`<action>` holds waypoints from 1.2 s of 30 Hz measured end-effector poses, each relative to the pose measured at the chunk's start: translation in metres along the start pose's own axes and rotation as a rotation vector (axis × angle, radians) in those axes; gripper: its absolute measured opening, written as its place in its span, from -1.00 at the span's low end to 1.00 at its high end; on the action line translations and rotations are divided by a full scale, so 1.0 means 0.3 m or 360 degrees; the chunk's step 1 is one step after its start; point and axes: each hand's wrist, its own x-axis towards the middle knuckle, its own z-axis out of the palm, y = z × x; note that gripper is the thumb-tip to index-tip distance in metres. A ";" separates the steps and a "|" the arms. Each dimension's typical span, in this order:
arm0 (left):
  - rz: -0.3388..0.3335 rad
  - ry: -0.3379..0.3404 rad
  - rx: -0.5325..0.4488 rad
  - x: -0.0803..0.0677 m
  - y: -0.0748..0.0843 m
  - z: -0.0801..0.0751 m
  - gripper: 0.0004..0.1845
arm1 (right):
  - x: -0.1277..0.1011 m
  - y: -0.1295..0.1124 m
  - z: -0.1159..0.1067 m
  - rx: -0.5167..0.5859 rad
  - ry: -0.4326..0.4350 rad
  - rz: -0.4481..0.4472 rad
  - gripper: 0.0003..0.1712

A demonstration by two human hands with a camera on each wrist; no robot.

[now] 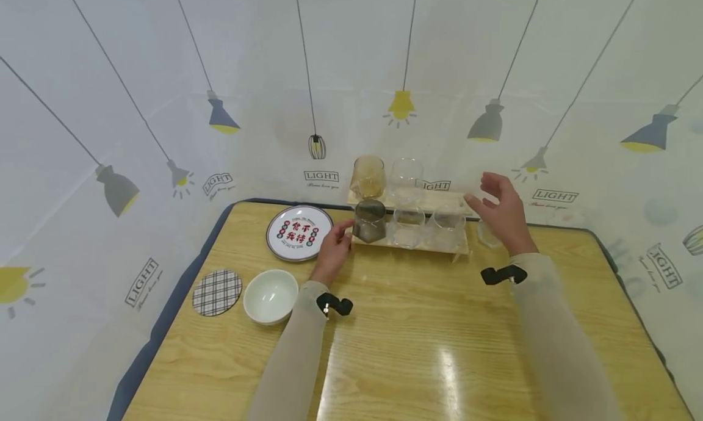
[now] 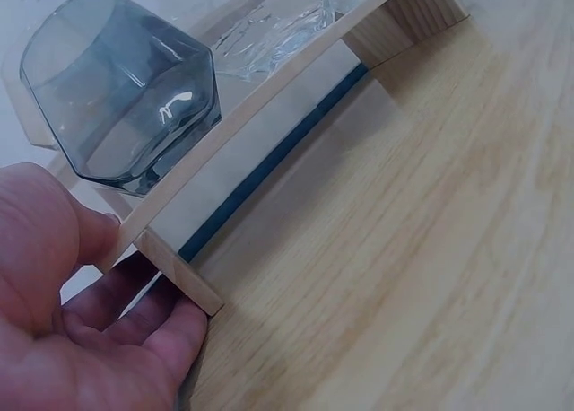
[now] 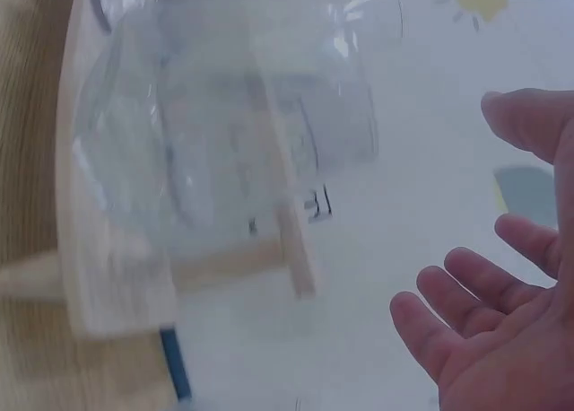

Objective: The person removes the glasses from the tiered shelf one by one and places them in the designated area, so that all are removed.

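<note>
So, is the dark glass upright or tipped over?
Upright: the glass stands base-down on the lower shelf, its rim on top.

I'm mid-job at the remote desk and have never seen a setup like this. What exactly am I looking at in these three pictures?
There is no machine here: you see a person's two bare hands. The wide picture looks forward and down from the head; the other two look from the left and right wrists.

On the yellowish wood-grain table stands a two-tier pale wooden rack bearing an amber glass, a smoky grey glass and three clear glasses. To its left lie a round white plate with red characters, a round white bowl and a round black-and-white checked mat.

The left hand has its grip on the rack's left end. The right hand, near the other end, holds nothing.
</note>
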 end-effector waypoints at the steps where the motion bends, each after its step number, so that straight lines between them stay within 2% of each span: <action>1: 0.0003 0.0001 -0.0003 0.001 0.000 0.000 -0.59 | 0.013 -0.013 0.016 0.0000 -0.0017 -0.0007 -0.05; 11: -0.0011 0.0032 -0.0069 0.011 -0.001 -0.007 -0.59 | 0.134 -0.101 0.197 -0.0025 -0.0199 -0.0026 -0.07; 20: 0.0019 0.0017 -0.0074 0.010 -0.002 0.001 -0.60 | 0.182 -0.144 0.318 -0.0173 -0.0433 0.0088 0.24; 23: 0.0003 0.0001 -0.0053 0.002 -0.008 0.007 -0.60 | 0.182 -0.141 0.339 -0.0207 -0.0445 0.0091 0.29; 27: -0.0016 -0.0009 -0.0033 -0.007 -0.015 0.011 -0.59 | 0.177 -0.139 0.353 -0.0227 -0.0405 0.0047 0.23; 31: 0.0001 -0.0004 -0.0007 -0.003 -0.011 0.008 -0.59 | 0.179 -0.143 0.353 -0.0182 -0.0332 -0.0026 0.12; 36: 0.0013 -0.0016 0.0014 -0.001 0.005 0.000 -0.60 | 0.175 -0.145 0.327 -0.0105 -0.0266 -0.0036 0.10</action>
